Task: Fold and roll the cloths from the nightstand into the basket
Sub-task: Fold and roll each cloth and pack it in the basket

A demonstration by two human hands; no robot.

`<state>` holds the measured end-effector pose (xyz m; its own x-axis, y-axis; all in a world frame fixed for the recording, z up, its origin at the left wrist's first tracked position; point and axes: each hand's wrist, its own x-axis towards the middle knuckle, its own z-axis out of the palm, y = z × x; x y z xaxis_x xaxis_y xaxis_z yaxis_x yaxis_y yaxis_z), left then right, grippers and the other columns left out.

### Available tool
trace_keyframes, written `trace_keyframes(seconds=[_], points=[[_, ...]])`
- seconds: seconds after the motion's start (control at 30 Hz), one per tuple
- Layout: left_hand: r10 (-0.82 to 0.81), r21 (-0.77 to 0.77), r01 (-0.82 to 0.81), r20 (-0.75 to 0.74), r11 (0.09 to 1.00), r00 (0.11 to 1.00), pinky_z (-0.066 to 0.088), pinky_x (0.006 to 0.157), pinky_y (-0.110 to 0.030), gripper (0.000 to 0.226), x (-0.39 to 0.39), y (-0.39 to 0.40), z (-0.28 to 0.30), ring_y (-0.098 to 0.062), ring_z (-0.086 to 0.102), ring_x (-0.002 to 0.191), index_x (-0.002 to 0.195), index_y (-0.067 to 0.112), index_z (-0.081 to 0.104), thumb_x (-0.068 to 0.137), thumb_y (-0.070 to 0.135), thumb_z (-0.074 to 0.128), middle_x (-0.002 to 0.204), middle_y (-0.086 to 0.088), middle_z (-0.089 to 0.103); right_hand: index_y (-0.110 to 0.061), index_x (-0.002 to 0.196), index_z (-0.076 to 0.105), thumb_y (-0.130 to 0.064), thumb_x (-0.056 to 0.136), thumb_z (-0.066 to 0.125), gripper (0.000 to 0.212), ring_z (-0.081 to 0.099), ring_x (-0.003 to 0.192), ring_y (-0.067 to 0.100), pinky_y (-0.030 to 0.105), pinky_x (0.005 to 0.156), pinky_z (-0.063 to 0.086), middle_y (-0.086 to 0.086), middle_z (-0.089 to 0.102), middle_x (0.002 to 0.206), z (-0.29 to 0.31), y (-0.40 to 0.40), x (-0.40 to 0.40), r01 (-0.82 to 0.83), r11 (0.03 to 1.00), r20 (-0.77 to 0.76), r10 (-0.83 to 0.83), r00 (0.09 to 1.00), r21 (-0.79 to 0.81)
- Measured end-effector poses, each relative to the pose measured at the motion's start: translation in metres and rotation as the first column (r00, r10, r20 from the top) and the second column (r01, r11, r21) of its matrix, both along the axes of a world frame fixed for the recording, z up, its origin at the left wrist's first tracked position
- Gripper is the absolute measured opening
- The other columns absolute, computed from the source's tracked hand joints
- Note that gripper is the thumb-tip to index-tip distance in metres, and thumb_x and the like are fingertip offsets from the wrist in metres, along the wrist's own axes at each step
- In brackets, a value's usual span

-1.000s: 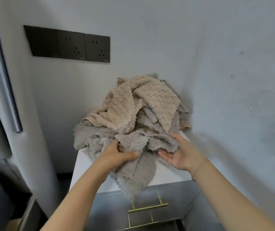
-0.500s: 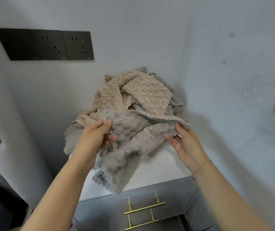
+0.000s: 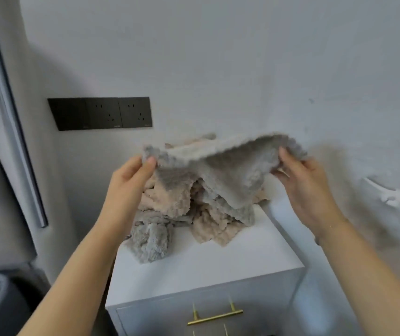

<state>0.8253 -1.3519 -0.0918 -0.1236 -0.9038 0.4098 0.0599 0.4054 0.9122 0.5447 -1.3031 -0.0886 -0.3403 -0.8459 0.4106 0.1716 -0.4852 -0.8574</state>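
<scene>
Between both hands (image 3: pixel 131 177), grey cloth (image 3: pixel 225 166).

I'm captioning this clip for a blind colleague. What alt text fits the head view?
Two hands, the left hand and right hand, pinch a grey cloth by its upper corners above a pile of cloths on a white nightstand. A black outlet panel sits on the wall.
</scene>
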Motion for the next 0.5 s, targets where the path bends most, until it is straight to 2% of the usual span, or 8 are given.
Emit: trace_keyframes(seconds=[0.03,0.1,0.17,0.23,0.3,0.33,0.4,0.5], points=[[0.017,0.015,-0.018,0.071,1.000,0.997,0.048,0.093,-0.032,0.021,0.008,0.010,-0.018,-0.010,0.061,0.102,0.097,0.013,0.068,0.094,0.029,0.056,0.105,-0.002,0.070,-0.002,0.100,0.068,-0.029,0.076,0.069,0.035,0.063,0.094,0.020,0.032,0.089,0.051,0.010,0.068,0.095,-0.016,0.011,0.001,-0.003,0.999,-0.060,0.006,0.998,0.050],[0.061,0.026,-0.068,0.224,0.997,0.973,0.042,0.094,-0.029,0.014,0.024,0.029,-0.062,0.000,0.055,0.114,0.093,0.017,0.071,0.091,0.024,0.059,0.119,0.013,0.064,-0.014,0.091,0.076,-0.018,0.079,0.067,0.016,0.066,0.097,0.017,0.026,0.087,0.051,0.004,0.073,0.097,-0.057,0.030,0.003,-0.023,0.986,-0.192,0.055,0.980,0.163],[0.119,-0.002,-0.129,0.391,0.992,0.913,0.033,0.101,-0.024,0.010,0.035,0.042,-0.103,0.006,0.043,0.124,0.084,0.019,0.072,0.089,0.020,0.063,0.128,0.025,0.055,-0.023,0.083,0.078,0.002,0.084,0.061,0.031,0.067,0.095,0.013,0.016,0.082,0.049,-0.001,0.075,0.092,-0.094,0.045,0.003,-0.011,0.952,-0.332,0.118,0.936,0.307],[0.102,0.025,-0.126,0.443,0.992,0.891,0.030,0.098,-0.013,0.011,0.040,0.054,-0.131,0.008,0.042,0.125,0.079,0.015,0.070,0.088,0.017,0.064,0.124,0.028,0.056,-0.017,0.087,0.078,0.010,0.085,0.057,0.034,0.067,0.097,0.014,0.015,0.082,0.050,0.001,0.075,0.095,-0.119,0.056,0.000,-0.042,0.897,-0.373,0.225,0.900,0.440],[0.029,0.078,-0.071,0.444,0.994,0.896,0.035,0.087,-0.005,0.013,0.044,0.066,-0.145,0.008,0.053,0.108,0.078,0.020,0.069,0.089,0.019,0.064,0.105,0.027,0.065,-0.009,0.100,0.074,0.008,0.087,0.056,0.028,0.067,0.101,0.017,0.023,0.088,0.052,0.003,0.074,0.101,-0.135,0.061,-0.002,-0.093,0.838,-0.356,0.325,0.876,0.538],[-0.004,0.061,-0.028,0.476,0.998,0.879,0.039,0.078,-0.007,0.018,0.046,0.071,-0.148,0.005,0.057,0.089,0.071,0.026,0.063,0.090,0.026,0.063,0.087,0.022,0.065,-0.007,0.102,0.073,0.006,0.087,0.057,0.025,0.067,0.103,0.017,0.027,0.091,0.052,0.005,0.073,0.103,-0.139,0.062,-0.003,-0.112,0.818,-0.338,0.353,0.873,0.565],[-0.034,0.032,0.020,0.528,0.999,0.849,0.034,0.058,-0.015,0.031,0.051,0.074,-0.151,-0.003,0.041,0.059,0.061,0.024,0.044,0.085,0.039,0.057,0.060,0.014,0.043,-0.003,0.103,0.072,-0.002,0.085,0.063,0.021,0.067,0.103,0.019,0.029,0.093,0.052,0.009,0.073,0.105,-0.144,0.061,-0.004,-0.149,0.807,-0.293,0.370,0.881,0.571],[-0.117,0.187,0.053,0.354,0.981,0.928,0.031,0.055,-0.024,0.035,0.049,0.067,-0.142,-0.011,0.038,0.059,0.064,0.015,0.044,0.085,0.038,0.061,0.060,0.003,0.039,-0.001,0.094,0.075,-0.024,0.069,0.070,0.034,0.067,0.099,0.025,0.033,0.091,0.051,0.017,0.072,0.101,-0.144,0.048,-0.005,-0.150,0.819,-0.248,0.334,0.909,0.554]])
